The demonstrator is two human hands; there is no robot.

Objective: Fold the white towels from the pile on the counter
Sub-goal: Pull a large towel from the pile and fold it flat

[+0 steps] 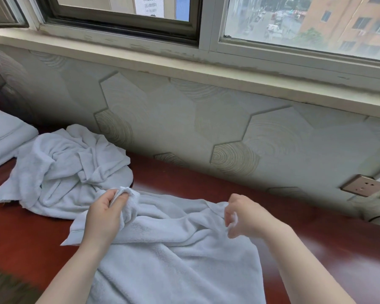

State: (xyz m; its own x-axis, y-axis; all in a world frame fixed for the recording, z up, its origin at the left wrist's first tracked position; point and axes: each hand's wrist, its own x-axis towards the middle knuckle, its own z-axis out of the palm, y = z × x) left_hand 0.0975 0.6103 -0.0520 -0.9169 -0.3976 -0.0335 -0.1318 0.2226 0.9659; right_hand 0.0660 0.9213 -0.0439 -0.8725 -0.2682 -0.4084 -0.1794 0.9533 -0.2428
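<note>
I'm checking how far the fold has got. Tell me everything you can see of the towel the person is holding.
The held towel is white terry cloth, still unfolded and rumpled. It lies spread on the dark red counter, its near part running out of view at the bottom. The left hand grips a bunched far corner; the right hand pinches the far edge. A hemmed edge shows at its left. Its far left end meets the crumpled pile.

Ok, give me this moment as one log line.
left hand: grips towel | right hand: pinches towel edge | pile: unfolded, left | counter
</note>
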